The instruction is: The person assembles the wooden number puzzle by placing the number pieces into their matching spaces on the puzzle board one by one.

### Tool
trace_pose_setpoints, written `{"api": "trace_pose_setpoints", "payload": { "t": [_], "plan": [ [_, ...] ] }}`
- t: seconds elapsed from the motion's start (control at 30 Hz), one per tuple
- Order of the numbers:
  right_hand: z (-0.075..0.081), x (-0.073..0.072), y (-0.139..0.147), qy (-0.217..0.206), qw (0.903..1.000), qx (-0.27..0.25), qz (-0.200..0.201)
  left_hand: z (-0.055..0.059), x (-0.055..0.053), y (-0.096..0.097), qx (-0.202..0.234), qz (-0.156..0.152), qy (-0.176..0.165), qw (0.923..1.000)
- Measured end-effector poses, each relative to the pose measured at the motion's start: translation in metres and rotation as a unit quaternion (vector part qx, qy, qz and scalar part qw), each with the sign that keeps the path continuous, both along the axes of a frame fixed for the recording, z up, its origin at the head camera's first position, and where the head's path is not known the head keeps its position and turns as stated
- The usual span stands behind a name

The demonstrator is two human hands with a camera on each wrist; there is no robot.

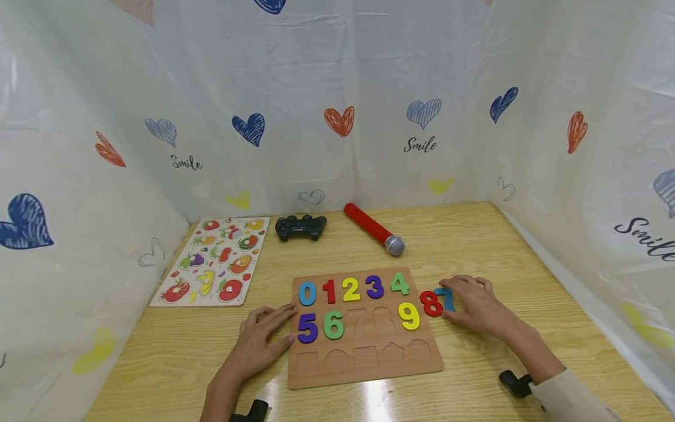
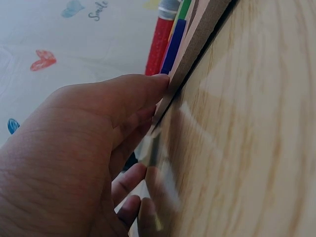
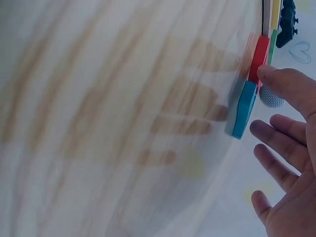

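A wooden number board [image 1: 369, 378] lies on the table with colored numerals 0 to 6 and a yellow 9 [image 1: 409, 316] on it. The recesses for 7 and 8 show bare wood. My left hand [image 1: 263, 340] touches the board's left edge with thumb and index fingertip. Off the board's right side, a red 8 [image 1: 432, 303] and a blue 7 [image 1: 449, 300] lie side by side on the table. Around the 7 is my right hand [image 1: 477, 308], thumb at the near side and index finger at the top. In the right wrist view its fingers [image 3: 284, 148] are spread, apart from the blue 7 [image 3: 243, 109].
A fruit puzzle board [image 1: 211, 266] lies at the back left. Behind the number board are a black game controller [image 1: 300, 227] and a red microphone [image 1: 371, 227]. A white curtain [image 1: 295, 76] with hearts encloses the table's back and sides. The board's bottom row holds several shape recesses.
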State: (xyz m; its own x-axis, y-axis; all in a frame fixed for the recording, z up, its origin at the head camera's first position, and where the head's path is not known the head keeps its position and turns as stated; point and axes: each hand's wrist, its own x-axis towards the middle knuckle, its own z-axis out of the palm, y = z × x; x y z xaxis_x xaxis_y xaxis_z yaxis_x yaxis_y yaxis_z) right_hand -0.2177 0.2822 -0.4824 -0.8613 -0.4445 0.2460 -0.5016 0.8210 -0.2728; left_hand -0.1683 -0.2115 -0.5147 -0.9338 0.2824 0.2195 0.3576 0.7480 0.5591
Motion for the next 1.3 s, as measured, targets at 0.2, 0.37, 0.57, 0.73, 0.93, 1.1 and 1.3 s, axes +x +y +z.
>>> {"api": "trace_pose_setpoints", "payload": {
  "t": [0.2, 0.37, 0.57, 0.73, 0.93, 1.1, 1.3],
  "plan": [
    [0.001, 0.000, 0.006, -0.012, 0.9999, 0.001, 0.005, 0.001, -0.001, -0.001, -0.001, 0.000, -0.008, 1.0000],
    [0.002, 0.000, 0.008, -0.019, 0.9997, 0.002, 0.012, -0.001, 0.001, -0.002, 0.001, 0.005, -0.004, 1.0000],
    [0.004, 0.001, 0.007, -0.017, 0.9997, 0.008, 0.015, -0.003, 0.002, -0.003, 0.001, 0.003, 0.010, 0.9999],
    [0.009, 0.002, 0.006, -0.001, 1.0000, 0.006, 0.007, -0.001, 0.001, -0.002, 0.003, -0.004, 0.016, 0.9999],
    [0.014, 0.003, 0.003, 0.000, 1.0000, 0.000, 0.010, 0.000, 0.000, -0.002, 0.001, 0.000, 0.008, 1.0000],
    [0.017, 0.003, -0.003, 0.008, 0.9997, -0.014, 0.020, 0.000, -0.002, -0.002, 0.001, 0.003, 0.003, 1.0000],
    [0.017, 0.008, -0.014, 0.009, 0.9994, -0.019, 0.029, -0.002, 0.001, -0.003, -0.006, 0.005, -0.006, 0.9999]
  ]
}}
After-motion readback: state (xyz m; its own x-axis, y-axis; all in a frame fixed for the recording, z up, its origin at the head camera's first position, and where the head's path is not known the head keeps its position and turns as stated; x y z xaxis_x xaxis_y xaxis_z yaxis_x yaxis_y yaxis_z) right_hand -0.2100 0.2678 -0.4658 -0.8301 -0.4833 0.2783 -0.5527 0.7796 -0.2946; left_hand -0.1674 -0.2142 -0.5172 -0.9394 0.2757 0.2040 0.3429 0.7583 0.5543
